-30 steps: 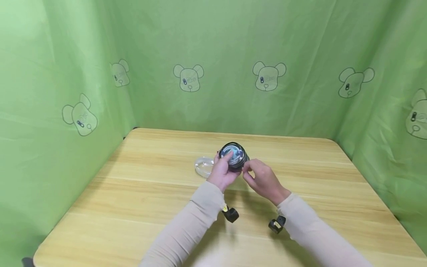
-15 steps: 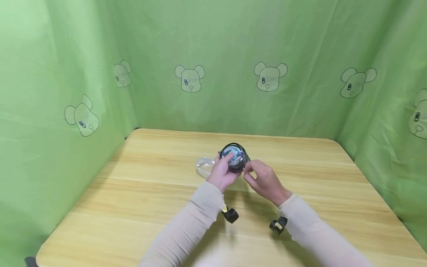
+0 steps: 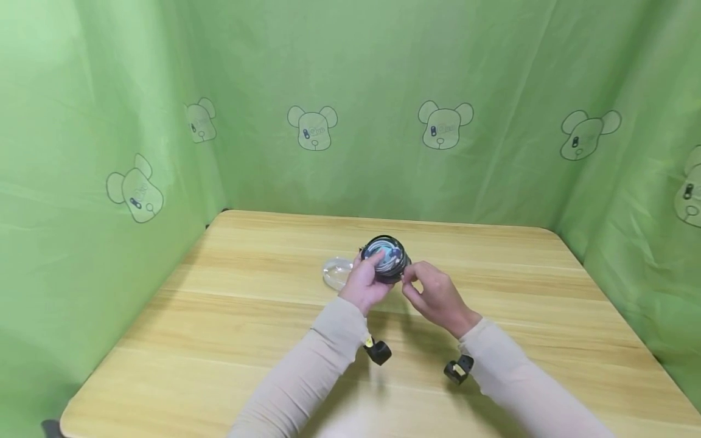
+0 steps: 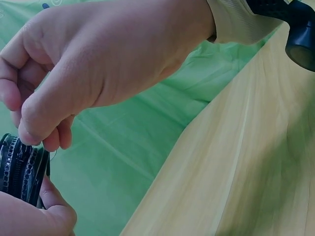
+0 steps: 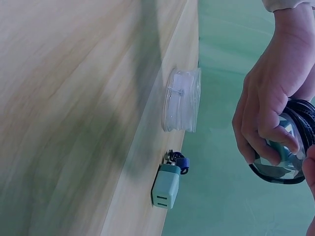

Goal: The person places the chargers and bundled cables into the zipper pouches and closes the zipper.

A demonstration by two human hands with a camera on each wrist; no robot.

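Observation:
My left hand (image 3: 368, 285) grips a round black zip case (image 3: 392, 263) from below, its thumb over the face. Light coiled cable shows through the clear face. In the left wrist view, a zip runs around the case's side (image 4: 22, 169) between two studded bands. My right hand (image 3: 438, 298) has thumb and index finger pinched together at the case's near right edge; they appear to hold the zipper pull, mostly hidden under the fingertips. In the right wrist view, the left fingers (image 5: 268, 123) lie across the clear face (image 5: 290, 172), where something light blue shows.
A clear round plastic container (image 5: 182, 101) lies on the wooden table (image 3: 263, 340), partly hidden by the left hand in the head view. Near it is a mint-green charger plug (image 5: 166, 187) with a dark blue attachment (image 5: 181, 163). Green curtains (image 3: 378, 176) surround the table's far sides.
The head view has shifted very slightly. My right fingertips have crept a little rightward along the case's edge, while my left hand keeps the same grip.

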